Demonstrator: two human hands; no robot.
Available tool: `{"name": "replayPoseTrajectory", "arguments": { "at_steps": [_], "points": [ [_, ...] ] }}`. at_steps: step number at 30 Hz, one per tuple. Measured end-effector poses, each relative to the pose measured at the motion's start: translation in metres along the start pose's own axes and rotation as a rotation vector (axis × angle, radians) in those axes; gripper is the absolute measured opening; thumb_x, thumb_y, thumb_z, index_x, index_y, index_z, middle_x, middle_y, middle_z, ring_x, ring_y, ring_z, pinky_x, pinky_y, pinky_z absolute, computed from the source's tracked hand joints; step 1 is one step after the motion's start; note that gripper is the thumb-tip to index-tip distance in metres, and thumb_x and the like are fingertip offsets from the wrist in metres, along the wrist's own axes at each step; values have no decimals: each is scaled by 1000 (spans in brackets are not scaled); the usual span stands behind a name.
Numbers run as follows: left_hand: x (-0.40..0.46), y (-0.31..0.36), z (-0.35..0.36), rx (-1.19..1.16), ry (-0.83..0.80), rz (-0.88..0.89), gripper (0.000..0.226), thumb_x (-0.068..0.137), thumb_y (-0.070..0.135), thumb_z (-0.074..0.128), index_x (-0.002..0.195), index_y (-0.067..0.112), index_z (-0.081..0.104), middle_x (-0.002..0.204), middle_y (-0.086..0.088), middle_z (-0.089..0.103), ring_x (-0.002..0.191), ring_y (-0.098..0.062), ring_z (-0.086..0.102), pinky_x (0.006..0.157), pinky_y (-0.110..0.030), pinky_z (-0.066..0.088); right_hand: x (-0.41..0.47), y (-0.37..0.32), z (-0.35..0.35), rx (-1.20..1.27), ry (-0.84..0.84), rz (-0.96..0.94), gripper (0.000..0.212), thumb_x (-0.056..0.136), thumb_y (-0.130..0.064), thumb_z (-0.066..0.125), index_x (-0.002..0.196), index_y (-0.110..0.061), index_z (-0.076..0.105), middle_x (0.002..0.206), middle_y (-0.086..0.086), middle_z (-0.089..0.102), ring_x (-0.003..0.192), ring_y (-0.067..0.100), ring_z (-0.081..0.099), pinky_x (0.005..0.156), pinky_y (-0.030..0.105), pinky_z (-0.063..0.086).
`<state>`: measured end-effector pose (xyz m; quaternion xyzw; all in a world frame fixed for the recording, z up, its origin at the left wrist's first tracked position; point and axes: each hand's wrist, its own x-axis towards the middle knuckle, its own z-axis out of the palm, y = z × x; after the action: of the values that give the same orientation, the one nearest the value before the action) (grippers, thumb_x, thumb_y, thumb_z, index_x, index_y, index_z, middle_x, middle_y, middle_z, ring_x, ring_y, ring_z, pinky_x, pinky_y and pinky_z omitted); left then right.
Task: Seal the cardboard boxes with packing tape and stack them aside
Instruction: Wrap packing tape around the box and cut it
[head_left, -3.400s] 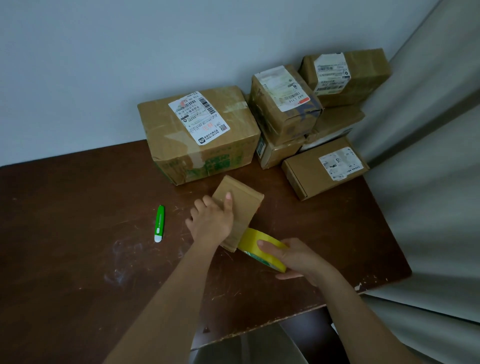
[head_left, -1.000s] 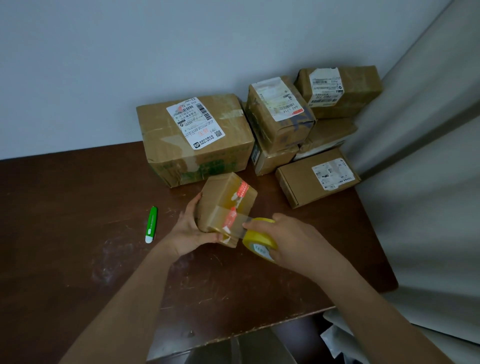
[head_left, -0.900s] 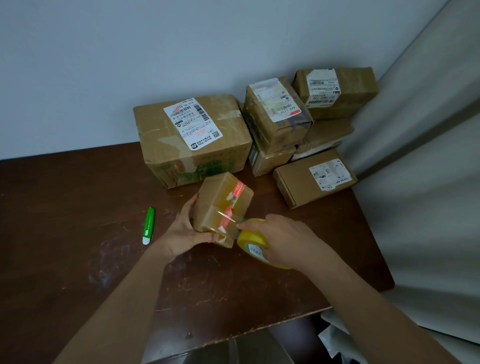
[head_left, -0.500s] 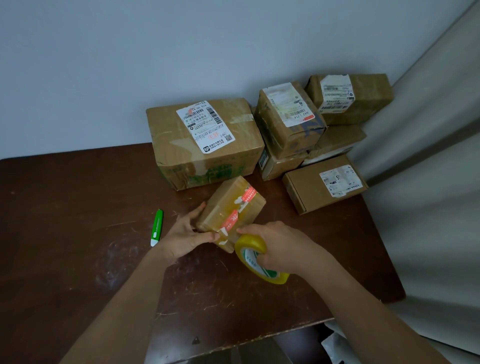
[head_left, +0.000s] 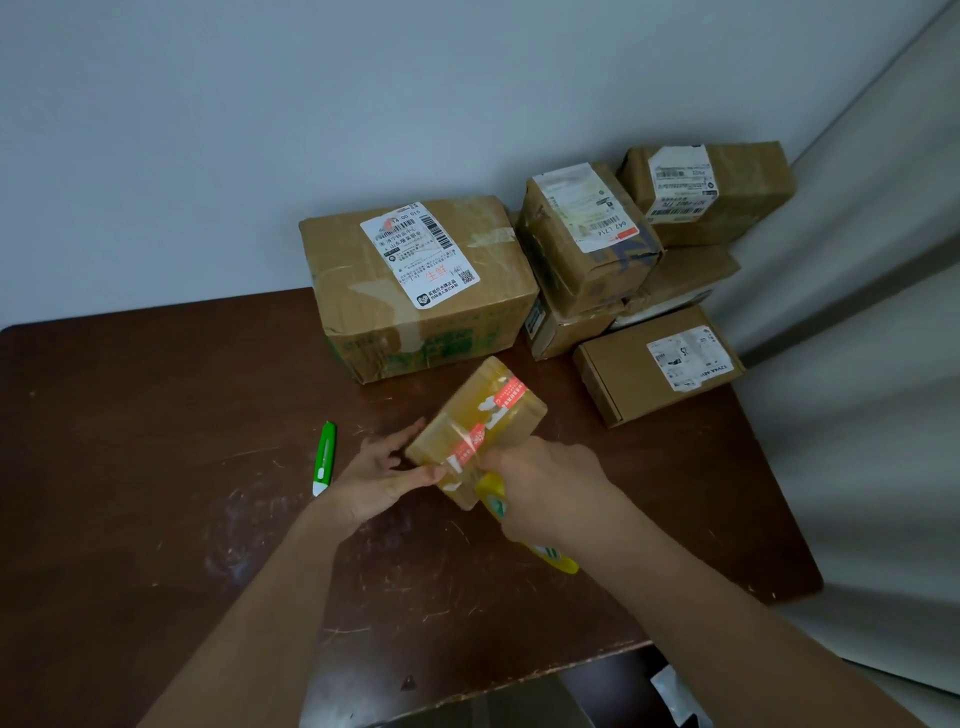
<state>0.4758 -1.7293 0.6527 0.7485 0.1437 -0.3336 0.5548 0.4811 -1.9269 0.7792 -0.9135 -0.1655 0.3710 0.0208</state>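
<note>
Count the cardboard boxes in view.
7. Small brown taped box in the hands; large labelled brown box by the wall; five brown boxes right: top-left, top-right, under-left, under-right, flat front. More may hide behind.

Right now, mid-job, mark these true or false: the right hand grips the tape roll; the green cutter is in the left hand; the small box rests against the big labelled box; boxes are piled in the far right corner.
1. The right hand grips the yellow tape roll. True.
2. The green cutter is in the left hand. False: it lies on the table; the left hand steadies the small box.
3. The small box rests against the big labelled box. False: they are apart.
4. Boxes are piled in the far right corner. True.
</note>
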Motion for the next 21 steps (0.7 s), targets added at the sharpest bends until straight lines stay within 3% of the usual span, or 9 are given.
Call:
{"name": "replayPoseTrajectory", "arguments": {
  "at_steps": [4, 7, 10, 12, 15, 17, 19, 21],
  "points": [
    [8, -8, -1, 11, 46, -4, 97, 50, 69, 75, 139, 39, 53, 133, -4, 54, 120, -19, 53, 102, -36, 46, 3, -4, -8, -14, -49, 8, 52, 92, -25, 61, 141, -30, 46, 124, 3, 54, 112, 26, 56, 77, 34, 34],
    [12, -15, -3, -4, 68, -29, 81, 53, 69, 76, 126, 37, 64, 125, -5, 63, 114, -22, 58, 94, -33, 48, 9, -8, -11, -29, -70, 12, 48, 92, -27, 61, 138, -27, 50, 120, 3, 56, 108, 25, 56, 75, 34, 34],
    [11, -9, -4, 15, 60, -55, 33, 78, 44, 78, 110, 40, 70, 105, 12, 72, 111, -18, 59, 96, -32, 45, 13, -15, -17, -71, -97, 10, 42, 93, -32, 60, 134, -25, 53, 118, 2, 56, 108, 24, 56, 78, 35, 35],
    [11, -6, -5, -17, 26, -44, 26, 86, 29, 75, 109, 38, 68, 90, 23, 73, 107, -12, 60, 93, -27, 45, 15, -20, -22, -124, -109, -2, 35, 94, -36, 59, 126, -22, 55, 113, 0, 55, 106, 22, 55, 82, 34, 40],
    [5, -5, -8, -40, 33, -41, 39, 82, 18, 77, 117, 30, 65, 97, 9, 74, 98, -10, 64, 76, -15, 47, 20, -28, -26, -202, -118, -3, 19, 95, -36, 56, 98, -18, 54, 98, -1, 54, 96, 21, 56, 85, 34, 48],
    [5, -14, -15, -27, 187, -49, 30, 85, 9, 74, 114, 16, 69, 107, -7, 72, 99, -19, 66, 80, -18, 48, 22, -30, -25, -223, -107, 8, 26, 95, -36, 55, 79, -17, 47, 86, -2, 53, 84, 20, 55, 77, 33, 46],
    [-1, -18, -22, -44, 285, -59, 16, 93, 7, 64, 107, 11, 71, 112, -9, 70, 106, -22, 65, 89, -24, 48, 23, -27, -22, -203, -89, 21, 32, 94, -36, 56, 71, -19, 42, 79, -2, 50, 74, 18, 51, 73, 32, 44],
    [-9, -13, -19, -46, 348, 0, 19, 96, 3, 56, 105, 14, 69, 113, -12, 69, 93, -16, 64, 83, -18, 48, 22, -24, -16, -178, -67, 33, 34, 93, -39, 58, 70, -19, 42, 79, -2, 49, 76, 20, 52, 73, 32, 45]
  ]
}}
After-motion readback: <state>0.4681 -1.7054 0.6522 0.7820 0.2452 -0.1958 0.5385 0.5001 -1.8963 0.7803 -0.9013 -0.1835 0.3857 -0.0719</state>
